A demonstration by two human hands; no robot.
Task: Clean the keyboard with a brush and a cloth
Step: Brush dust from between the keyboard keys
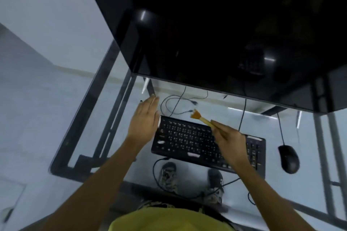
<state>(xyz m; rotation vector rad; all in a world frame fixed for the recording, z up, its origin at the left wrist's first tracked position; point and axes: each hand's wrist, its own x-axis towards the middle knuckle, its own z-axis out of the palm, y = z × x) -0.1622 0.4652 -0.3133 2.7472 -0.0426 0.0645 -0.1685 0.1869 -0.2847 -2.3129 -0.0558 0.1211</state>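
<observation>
**Brush raised over the keyboard, left hand flat beside it**

We look down on a glass-topped table (120,99) with a dark metal frame. On it lies the black keyboard (187,140), set at a slight angle, with its left end nearer the far side of the table. A pale smudge or scrap shows on its lower left keys and another at its front edge near the middle; the picture is too blurred for us to tell what they are.

Our right hand (231,144) is clenched around the handle of a brush (201,119), over the right half of the keyboard. The brush points up and to the left, and its orange bristles fan out past the far edge of the keyboard. We cannot tell whether the bristles touch anything.

Our left hand (145,120) is released and holds nothing. Its fingers are straight and together, and it is placed just beside the keyboard's left end. Whether it touches the keyboard we cannot tell.

A black mouse (288,158) sits to the right of the keyboard, well apart from it, its cable running away toward a large dark monitor (216,24) that fills the far side of the view. Loose thin cables (176,103) lie between the monitor and the keyboard. Through the glass we see two shoes (169,176) on the floor.
</observation>
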